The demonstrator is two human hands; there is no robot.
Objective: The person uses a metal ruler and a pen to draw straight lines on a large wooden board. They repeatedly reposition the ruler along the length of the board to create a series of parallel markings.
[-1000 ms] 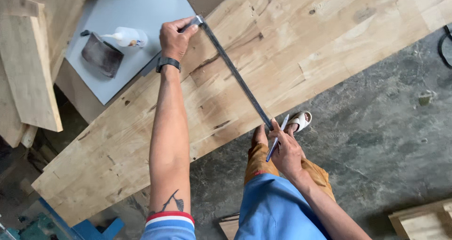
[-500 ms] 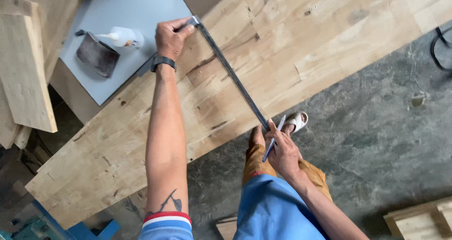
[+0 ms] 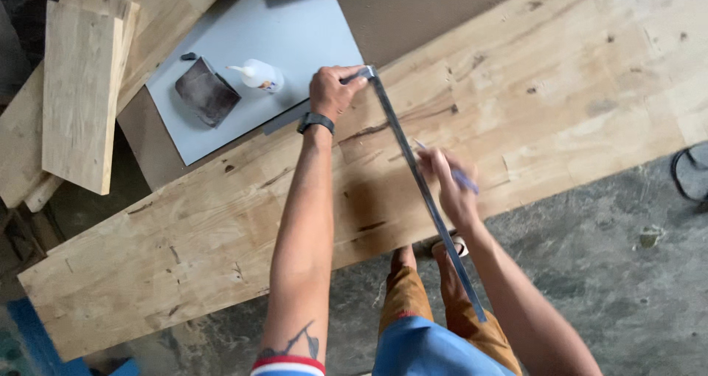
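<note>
A long wooden board [image 3: 560,103] lies slantwise across the view. Across it rests a metal framing square [image 3: 422,188], its long arm reaching over the near edge toward my legs. My left hand [image 3: 333,90] presses the square's corner at the board's far edge; a dark watch sits on that wrist. My right hand [image 3: 450,188] grips a pen [image 3: 451,171] right beside the square's long arm, over the middle of the board. The right hand is blurred.
A grey sheet [image 3: 280,33] behind the board carries a small glue bottle [image 3: 258,75] and a dark sanding block [image 3: 206,92]. Loose planks [image 3: 77,95] are stacked at the left. Concrete floor [image 3: 612,273] lies on the near right, with a dark sandal [image 3: 693,171] at the edge.
My right hand has moved with the pen from the board's near edge up along the square to mid-board. The left hand still holds the square's corner. The view sits closer.
</note>
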